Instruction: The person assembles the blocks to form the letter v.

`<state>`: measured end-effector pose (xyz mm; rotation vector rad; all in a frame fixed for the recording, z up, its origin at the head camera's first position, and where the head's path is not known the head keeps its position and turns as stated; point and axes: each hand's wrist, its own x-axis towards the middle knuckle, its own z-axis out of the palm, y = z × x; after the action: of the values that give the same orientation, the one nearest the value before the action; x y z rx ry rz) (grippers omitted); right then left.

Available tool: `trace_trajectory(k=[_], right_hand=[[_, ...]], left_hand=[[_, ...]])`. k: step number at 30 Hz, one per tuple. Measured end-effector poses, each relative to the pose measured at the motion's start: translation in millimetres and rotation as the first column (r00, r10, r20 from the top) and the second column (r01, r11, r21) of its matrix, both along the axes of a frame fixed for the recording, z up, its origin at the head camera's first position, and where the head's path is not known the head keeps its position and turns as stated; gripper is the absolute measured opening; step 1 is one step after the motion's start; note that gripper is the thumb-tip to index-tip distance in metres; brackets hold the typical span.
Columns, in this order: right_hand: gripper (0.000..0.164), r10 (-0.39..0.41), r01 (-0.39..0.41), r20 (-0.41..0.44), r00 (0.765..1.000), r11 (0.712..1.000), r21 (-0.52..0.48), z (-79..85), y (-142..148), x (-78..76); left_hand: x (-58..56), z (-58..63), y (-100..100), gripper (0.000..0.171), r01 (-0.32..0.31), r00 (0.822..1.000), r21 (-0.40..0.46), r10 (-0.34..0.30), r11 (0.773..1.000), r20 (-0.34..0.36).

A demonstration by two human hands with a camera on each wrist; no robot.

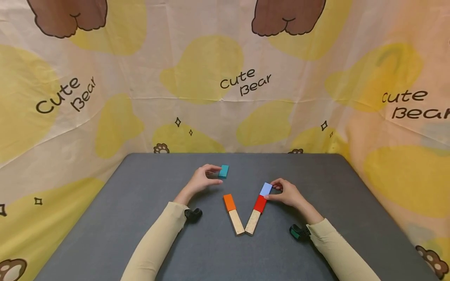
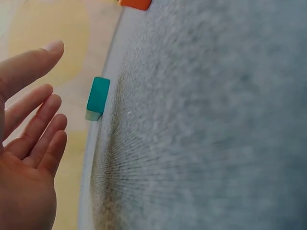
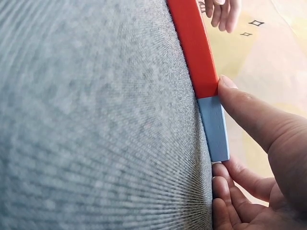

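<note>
My left hand (image 1: pixel 202 179) reaches toward a teal block (image 1: pixel 224 171) at the back of the table, thumb and fingers spread. In the left wrist view a gap shows between those fingers and the teal block (image 2: pixel 98 96). My right hand (image 1: pixel 288 193) pinches a light blue block (image 1: pixel 266 189), index fingertip at its far end and thumb beside its seam with the red block (image 3: pixel 194 48). The light blue block lies end to end with the red one, and a plain wooden block (image 1: pixel 252 222) continues that line toward me.
Left of that line, an orange block (image 1: pixel 229 203) and another plain wooden block (image 1: pixel 236 222) form a second slanted row. Both rows come together at their near ends in a V. A printed cloth (image 1: pixel 221 128) hangs behind the grey table (image 1: pixel 140 187).
</note>
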<state>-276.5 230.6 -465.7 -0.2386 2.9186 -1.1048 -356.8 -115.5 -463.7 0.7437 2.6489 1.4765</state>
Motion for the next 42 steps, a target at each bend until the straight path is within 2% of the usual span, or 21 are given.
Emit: trace_trajectory(k=[4, 8, 11, 15, 17, 23, 33, 42], right_hand=[[0.062, -0.005, 0.005, 0.001, 1.000, 1.000, -0.002, -1.3, 0.3, -1.1], [0.062, -0.012, 0.012, 0.000, 1.000, 1.000, 0.004, -2.1, 1.3, -3.4], [0.062, -0.006, 0.006, 0.000, 1.000, 1.000, 0.010, -1.5, 2.0, -4.0], [0.062, -0.008, 0.008, 0.001, 1.000, 1.000, 0.006, -0.7, 1.6, -3.2], [0.062, -0.011, 0.011, -0.001, 1.000, 1.000, 0.004, -0.7, 1.0, -2.9], [0.060, -0.004, 0.004, -0.007, 1.000, 1.000, -0.008, -0.1, -0.7, -1.3], [0.060, -0.003, 0.003, -0.012, 1.000, 1.000, -0.007, 1.0, 0.1, -0.9], [0.060, 0.002, -0.002, -0.010, 1.000, 1.000, -0.006, -2.2, 1.8, -1.0]], left_hand=[[-6.7, -1.7, -0.9, 0.052, -0.016, 1.000, 0.037, 0.015, 0.999, 0.026], [-14.5, -2.1, -0.5, 0.053, -0.006, 0.998, 0.075, 0.002, 0.997, 0.058], [-16.9, 2.3, 0.7, 0.055, 0.010, 0.996, 0.082, -0.017, 0.997, 0.091], [-22.5, 1.8, 2.4, 0.055, -0.002, 0.992, 0.068, -0.007, 0.998, 0.125], [-28.6, -3.6, 3.2, 0.055, -0.017, 0.992, 0.063, 0.009, 0.998, 0.129], [-36.0, -6.1, 5.8, 0.058, -0.037, 0.990, 0.055, 0.030, 0.998, 0.136], [-45.1, -10.7, 12.7, 0.064, -0.012, 0.988, 0.035, 0.007, 0.999, 0.153], [-47.8, -11.2, 14.4, 0.068, 0.006, 0.984, 0.003, -0.007, 1.000, 0.177]])
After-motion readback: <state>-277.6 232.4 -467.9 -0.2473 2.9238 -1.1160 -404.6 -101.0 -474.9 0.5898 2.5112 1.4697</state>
